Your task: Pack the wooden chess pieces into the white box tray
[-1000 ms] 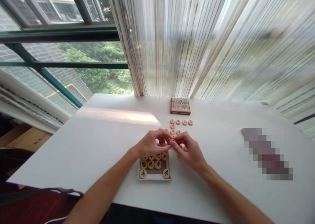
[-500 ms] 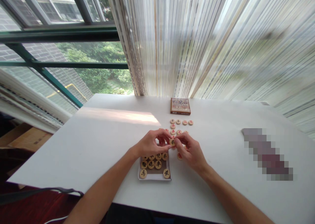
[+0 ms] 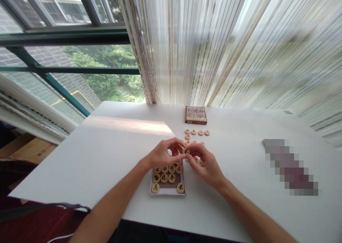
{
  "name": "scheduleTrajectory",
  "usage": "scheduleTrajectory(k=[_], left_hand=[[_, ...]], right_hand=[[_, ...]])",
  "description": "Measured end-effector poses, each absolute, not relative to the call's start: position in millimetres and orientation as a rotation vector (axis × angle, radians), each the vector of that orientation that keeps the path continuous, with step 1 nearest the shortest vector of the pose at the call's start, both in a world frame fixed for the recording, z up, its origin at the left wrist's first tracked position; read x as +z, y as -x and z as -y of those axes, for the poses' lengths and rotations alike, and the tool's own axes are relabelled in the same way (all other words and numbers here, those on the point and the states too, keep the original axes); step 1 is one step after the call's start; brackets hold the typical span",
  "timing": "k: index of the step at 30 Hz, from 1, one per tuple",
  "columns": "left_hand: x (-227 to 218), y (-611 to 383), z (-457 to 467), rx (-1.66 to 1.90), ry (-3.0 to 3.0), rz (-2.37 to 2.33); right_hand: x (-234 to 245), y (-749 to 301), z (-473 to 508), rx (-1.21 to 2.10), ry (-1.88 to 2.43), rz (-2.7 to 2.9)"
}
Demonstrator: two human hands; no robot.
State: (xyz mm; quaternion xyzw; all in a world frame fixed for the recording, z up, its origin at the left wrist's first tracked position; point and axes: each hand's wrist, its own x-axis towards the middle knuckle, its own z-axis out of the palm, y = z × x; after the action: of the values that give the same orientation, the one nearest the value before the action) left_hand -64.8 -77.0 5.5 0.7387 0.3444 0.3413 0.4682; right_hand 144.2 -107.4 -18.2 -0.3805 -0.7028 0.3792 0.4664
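Between my two hands is a round wooden Chinese chess piece [image 3: 186, 151] with a black character, its face turned toward me. My left hand [image 3: 165, 153] pinches its left edge, and my right hand [image 3: 204, 161] grips the right edge. Below the left hand lies a shallow open box [image 3: 168, 192] holding several black-lettered pieces, such as one in the near left corner [image 3: 155, 188]. Beyond and beside my hands, several red-lettered pieces [image 3: 187, 137] lie on the white table, partly hidden by my fingers.
The printed box lid [image 3: 196, 115] lies farther back on the table [image 3: 107, 157], near the striped curtain [image 3: 181, 51]. A short row of pieces [image 3: 193, 132] sits in front of it. At right is a blurred-out long object [image 3: 291, 168]. A window [image 3: 101, 68] is at left.
Both hands have shifted slightly left and up with the chess piece, which has turned a little between the fingers. The box and the lid have stayed in place.
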Motion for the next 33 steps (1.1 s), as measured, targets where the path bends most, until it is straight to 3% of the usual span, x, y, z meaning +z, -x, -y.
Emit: scheduleTrajectory(k=[33], left_hand=[[11.3,91.6,63.0,0.814,-1.982,-1.038]], right_hand=[[-13.3,-142.6,107.8,0.853,0.928,1.781]])
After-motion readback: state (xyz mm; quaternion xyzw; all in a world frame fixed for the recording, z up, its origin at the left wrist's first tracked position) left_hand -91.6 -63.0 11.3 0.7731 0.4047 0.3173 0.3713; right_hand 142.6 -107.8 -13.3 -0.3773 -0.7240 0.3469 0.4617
